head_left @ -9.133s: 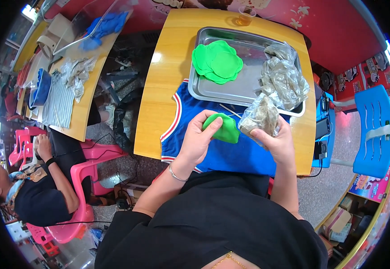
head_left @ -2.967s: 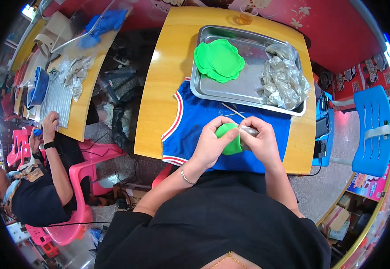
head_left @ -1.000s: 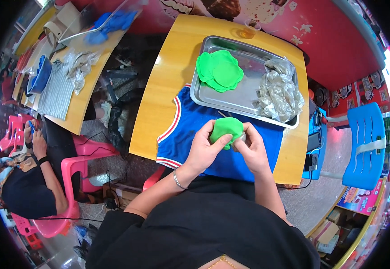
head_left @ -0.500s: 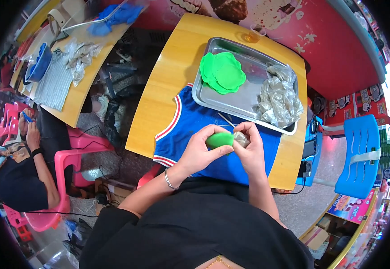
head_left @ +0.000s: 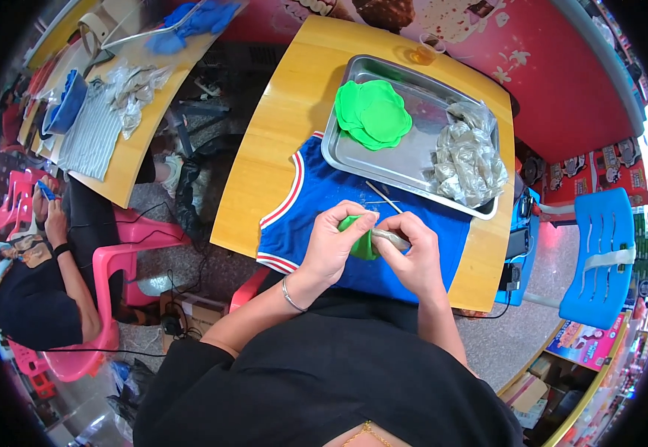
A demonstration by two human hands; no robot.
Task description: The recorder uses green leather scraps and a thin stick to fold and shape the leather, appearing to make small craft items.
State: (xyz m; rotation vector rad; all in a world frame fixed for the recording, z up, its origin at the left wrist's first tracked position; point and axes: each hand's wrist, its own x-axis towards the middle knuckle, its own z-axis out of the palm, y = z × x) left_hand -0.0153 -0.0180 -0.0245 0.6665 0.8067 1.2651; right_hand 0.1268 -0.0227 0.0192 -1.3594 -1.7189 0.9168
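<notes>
My left hand (head_left: 331, 246) pinches a thin, bright green flexible piece (head_left: 365, 242), which is bent and hangs below the fingertips. Close beside it, my right hand (head_left: 417, 257) grips a small crumpled packet of greyish clear plastic (head_left: 389, 238) that meets the green piece. Both hands are above a blue sleeveless jersey (head_left: 302, 208) with red and white trim, spread on the wooden table. Just past my fingertips a thin stick (head_left: 383, 196) lies on the jersey. Flat green scallop-edged pieces (head_left: 372, 115) are stacked in the left part of a metal tray (head_left: 406, 170).
Crumpled clear plastic packets (head_left: 469, 153) fill the tray's right end. A cup of amber liquid (head_left: 423, 52) stands at the table's far edge (head_left: 324, 45). Another person (head_left: 37, 290) sits at left beside a pink chair (head_left: 126, 261). A blue chair (head_left: 603, 257) is at right.
The green piece has turned from lying broad side up to hanging bent between my hands. My left fingertips have shifted slightly up, and more of the stick shows.
</notes>
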